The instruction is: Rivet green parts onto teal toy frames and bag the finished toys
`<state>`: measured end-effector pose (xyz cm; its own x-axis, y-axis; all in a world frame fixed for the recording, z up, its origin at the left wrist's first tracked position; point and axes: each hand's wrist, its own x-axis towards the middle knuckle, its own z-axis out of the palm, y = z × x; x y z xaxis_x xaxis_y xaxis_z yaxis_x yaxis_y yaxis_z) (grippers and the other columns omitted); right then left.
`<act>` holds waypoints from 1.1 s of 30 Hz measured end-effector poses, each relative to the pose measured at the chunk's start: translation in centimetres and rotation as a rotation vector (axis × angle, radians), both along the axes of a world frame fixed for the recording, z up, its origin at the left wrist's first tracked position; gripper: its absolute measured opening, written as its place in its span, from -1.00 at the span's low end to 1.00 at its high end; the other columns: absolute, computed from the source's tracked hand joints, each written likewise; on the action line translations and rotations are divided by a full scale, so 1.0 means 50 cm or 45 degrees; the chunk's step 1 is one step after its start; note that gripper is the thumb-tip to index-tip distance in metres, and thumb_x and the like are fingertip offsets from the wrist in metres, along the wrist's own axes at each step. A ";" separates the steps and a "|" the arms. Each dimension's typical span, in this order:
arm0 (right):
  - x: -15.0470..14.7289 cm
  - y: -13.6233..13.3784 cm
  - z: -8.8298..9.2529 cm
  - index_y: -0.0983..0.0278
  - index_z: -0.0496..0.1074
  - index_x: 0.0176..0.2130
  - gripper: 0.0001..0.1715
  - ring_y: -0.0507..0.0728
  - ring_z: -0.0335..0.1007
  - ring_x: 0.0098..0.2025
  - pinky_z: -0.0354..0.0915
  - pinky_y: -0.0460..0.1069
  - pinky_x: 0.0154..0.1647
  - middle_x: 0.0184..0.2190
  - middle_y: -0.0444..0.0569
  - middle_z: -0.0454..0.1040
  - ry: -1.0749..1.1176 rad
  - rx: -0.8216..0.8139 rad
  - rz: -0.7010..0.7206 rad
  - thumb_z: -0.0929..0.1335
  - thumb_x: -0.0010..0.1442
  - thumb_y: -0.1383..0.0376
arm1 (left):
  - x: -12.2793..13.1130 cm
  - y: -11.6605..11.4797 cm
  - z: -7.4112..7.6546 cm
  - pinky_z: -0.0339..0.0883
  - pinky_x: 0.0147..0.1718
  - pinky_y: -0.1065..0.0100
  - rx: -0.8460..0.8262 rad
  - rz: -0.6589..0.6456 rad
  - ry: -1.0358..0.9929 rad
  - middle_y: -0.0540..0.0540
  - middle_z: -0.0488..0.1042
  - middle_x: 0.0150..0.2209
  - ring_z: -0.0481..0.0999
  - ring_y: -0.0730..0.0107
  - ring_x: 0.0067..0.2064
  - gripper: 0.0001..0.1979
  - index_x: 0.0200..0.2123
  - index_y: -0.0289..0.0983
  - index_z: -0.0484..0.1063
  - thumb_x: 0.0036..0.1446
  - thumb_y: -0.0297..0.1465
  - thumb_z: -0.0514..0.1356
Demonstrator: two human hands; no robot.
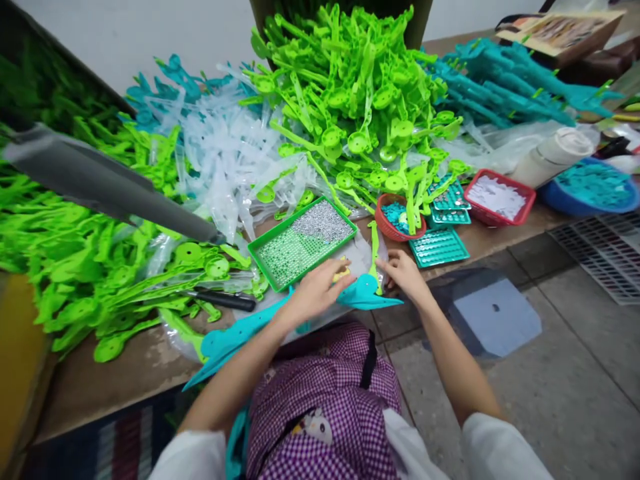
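My left hand (320,287) reaches over a long teal plastic piece (240,330) lying along the table's front edge, and its fingers are near a small yellow part (341,272). My right hand (403,272) is at the lower end of an upright lime-green piece (375,247), with thumb and fingers drawn together; what they hold, if anything, is too small to tell. Between the hands lies the rounded teal end (367,287). Just behind my left hand a green tray (280,285) holds small silvery parts.
Lime-green pieces (345,80) are heaped at the back and left, beside clear bags (225,140). A grey bar (110,180) slants in from the left. At the right are a red bowl (395,230), teal trays (440,248), a red basket (500,217) and a blue basin (575,203).
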<state>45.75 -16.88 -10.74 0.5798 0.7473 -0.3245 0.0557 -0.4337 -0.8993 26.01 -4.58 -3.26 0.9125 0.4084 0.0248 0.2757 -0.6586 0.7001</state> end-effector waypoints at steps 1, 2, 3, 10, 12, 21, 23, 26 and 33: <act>-0.002 0.000 -0.004 0.28 0.28 -0.15 -0.44 0.02 0.30 -0.73 0.21 -0.11 -0.73 -0.68 -0.26 0.37 0.047 0.022 0.008 0.38 0.03 -0.06 | 0.021 0.015 -0.012 0.34 -0.08 0.22 -0.112 -0.172 0.201 -0.16 0.53 -0.10 0.50 0.23 -0.08 -0.61 -0.05 -0.26 0.44 0.31 -0.15 -0.02; -0.006 0.001 -0.007 0.28 0.29 -0.20 -0.45 0.01 0.29 -0.74 0.22 -0.12 -0.73 -0.69 -0.26 0.36 0.086 0.037 0.018 0.37 0.02 -0.09 | 0.041 0.032 -0.022 0.33 -0.12 0.26 -0.187 -0.322 0.359 -0.15 0.54 -0.15 0.50 0.25 -0.13 -0.58 -0.10 -0.28 0.47 0.30 -0.12 -0.03; -0.010 0.003 -0.008 0.28 0.29 -0.24 -0.45 0.01 0.29 -0.73 0.23 -0.12 -0.74 -0.69 -0.26 0.36 0.131 0.057 0.025 0.38 0.01 -0.10 | 0.059 0.049 -0.030 0.32 -0.16 0.29 -0.265 -0.430 0.469 -0.15 0.54 -0.18 0.50 0.26 -0.16 -0.56 -0.13 -0.29 0.48 0.28 -0.09 -0.02; -0.041 0.007 0.028 0.26 0.28 -0.24 -0.47 -0.05 0.30 -0.70 0.29 -0.12 -0.72 -0.54 -0.25 0.43 0.304 0.232 0.071 0.41 0.01 -0.07 | 0.084 0.094 -0.046 0.25 -0.30 0.42 -0.683 -0.546 0.681 -0.11 0.47 -0.24 0.41 0.36 -0.24 -0.46 -0.16 -0.32 0.43 0.03 0.04 0.21; -0.049 0.000 0.053 0.25 0.27 -0.22 -0.51 -0.06 0.32 -0.68 0.31 -0.13 -0.71 -0.47 -0.23 0.44 0.315 0.306 0.097 0.42 0.04 -0.02 | 0.071 0.088 -0.038 0.25 -0.32 0.42 -0.802 -0.504 0.687 -0.09 0.44 -0.26 0.38 0.37 -0.25 -0.46 -0.20 -0.31 0.41 -0.01 0.05 0.23; -0.075 0.022 0.177 0.21 0.24 -0.23 -0.56 -0.07 0.33 -0.65 0.29 -0.16 -0.75 -0.44 -0.24 0.39 0.540 0.494 0.326 0.44 0.05 0.04 | 0.026 0.075 0.075 0.20 -0.42 0.40 -1.080 -0.491 0.605 0.05 0.35 -0.48 0.36 0.43 -0.40 -0.53 -0.30 -0.29 0.39 -0.16 -0.10 0.40; -0.077 0.025 0.180 0.20 0.23 -0.22 -0.57 -0.07 0.32 -0.64 0.28 -0.16 -0.75 -0.43 -0.23 0.40 0.578 0.530 0.373 0.44 0.07 0.05 | 0.024 0.075 0.091 0.19 -0.45 0.41 -1.073 -0.481 0.610 0.06 0.33 -0.50 0.34 0.45 -0.43 -0.54 -0.30 -0.30 0.40 -0.14 -0.10 0.39; -0.073 -0.005 0.165 0.19 0.25 -0.08 -0.58 -0.03 0.40 -0.48 0.39 -0.14 -0.58 -0.33 -0.16 0.40 0.416 0.622 0.271 0.40 0.15 0.08 | 0.023 0.072 0.098 0.17 -0.49 0.43 -1.068 -0.460 0.613 0.06 0.33 -0.52 0.31 0.48 -0.47 -0.53 -0.29 -0.32 0.41 -0.15 -0.09 0.38; -0.045 -0.105 0.142 0.02 0.02 0.30 0.05 0.30 0.14 0.26 0.27 0.24 0.22 0.16 0.08 0.17 -0.728 0.743 0.516 0.52 -0.04 0.06 | 0.024 0.061 0.082 0.13 -0.51 0.44 -1.130 -0.491 0.668 0.09 0.27 -0.51 0.24 0.52 -0.48 -0.56 -0.34 -0.30 0.37 -0.15 -0.12 0.39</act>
<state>43.48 -22.15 -3.62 0.1931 0.8842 0.4254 0.6095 0.2317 -0.7582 27.19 -1.54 0.86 0.7939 -0.2254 -0.5647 0.5615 -0.0848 0.8231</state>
